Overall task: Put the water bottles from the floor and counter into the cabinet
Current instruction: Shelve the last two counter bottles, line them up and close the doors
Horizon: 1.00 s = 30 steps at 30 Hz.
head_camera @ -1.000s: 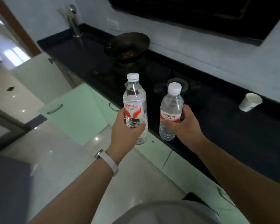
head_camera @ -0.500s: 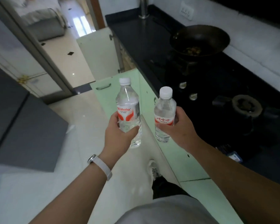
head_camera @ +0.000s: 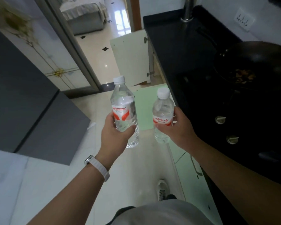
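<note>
I hold two clear water bottles upright in front of me, above the floor. The taller bottle (head_camera: 122, 101) has a white cap and a red label; my left hand (head_camera: 116, 135) grips its lower half. The shorter bottle (head_camera: 162, 109), also white-capped with a red label, is gripped from the right by my right hand (head_camera: 180, 129). Ahead, past the bottles, a pale cabinet door (head_camera: 131, 57) stands swung open under the black counter (head_camera: 182, 46); the inside of that cabinet is mostly hidden.
A black wok (head_camera: 253, 62) with food sits on the stove at the right, with stove knobs (head_camera: 220, 119) near my right hand. Green cabinet doors (head_camera: 144, 108) run below the counter. A grey cabinet (head_camera: 31, 103) stands at left. A doorway (head_camera: 102, 38) opens ahead.
My view has swung left along the counter, so the open cabinet door and doorway are now ahead. Both hands still hold their bottles in the same way.
</note>
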Available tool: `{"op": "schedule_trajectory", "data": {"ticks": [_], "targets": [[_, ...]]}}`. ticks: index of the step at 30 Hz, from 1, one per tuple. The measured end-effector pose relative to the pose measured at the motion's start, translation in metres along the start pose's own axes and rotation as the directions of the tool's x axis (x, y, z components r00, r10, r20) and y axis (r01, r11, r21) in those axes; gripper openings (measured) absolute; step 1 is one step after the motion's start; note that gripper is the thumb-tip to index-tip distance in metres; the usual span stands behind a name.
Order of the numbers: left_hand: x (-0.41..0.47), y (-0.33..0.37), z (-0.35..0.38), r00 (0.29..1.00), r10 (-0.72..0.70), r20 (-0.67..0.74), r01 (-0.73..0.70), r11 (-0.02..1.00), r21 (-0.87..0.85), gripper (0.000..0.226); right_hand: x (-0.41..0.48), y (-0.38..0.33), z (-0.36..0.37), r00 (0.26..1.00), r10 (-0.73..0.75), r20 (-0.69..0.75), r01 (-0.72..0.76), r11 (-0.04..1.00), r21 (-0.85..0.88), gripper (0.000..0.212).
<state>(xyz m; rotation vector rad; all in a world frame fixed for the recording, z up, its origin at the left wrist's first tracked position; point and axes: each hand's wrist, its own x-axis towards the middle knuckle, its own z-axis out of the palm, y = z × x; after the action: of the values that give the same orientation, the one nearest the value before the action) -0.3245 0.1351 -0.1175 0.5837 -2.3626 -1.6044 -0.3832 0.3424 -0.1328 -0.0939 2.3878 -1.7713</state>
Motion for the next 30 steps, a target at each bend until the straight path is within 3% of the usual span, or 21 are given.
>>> {"op": "schedule_trajectory", "data": {"ticks": [13,24,30], "targets": [[0.075,-0.027,-0.052,0.972,-0.110,-0.206,0.112,0.994,-0.003,0.056,0.102,-0.026,0.083,0.986,-0.018,0.167,0.023,0.999,-0.031,0.047],[0.198,-0.079,-0.150,0.985,-0.131,-0.113,0.125,0.991,-0.056,0.061,0.175,-0.069,0.213,0.993,-0.026,0.115,0.039,0.994,-0.107,0.043],[0.277,-0.097,-0.217,0.993,-0.104,-0.059,0.100,0.993,-0.068,0.061,0.218,-0.103,0.295,0.995,-0.020,0.097,0.032,0.992,-0.122,0.051]]}}
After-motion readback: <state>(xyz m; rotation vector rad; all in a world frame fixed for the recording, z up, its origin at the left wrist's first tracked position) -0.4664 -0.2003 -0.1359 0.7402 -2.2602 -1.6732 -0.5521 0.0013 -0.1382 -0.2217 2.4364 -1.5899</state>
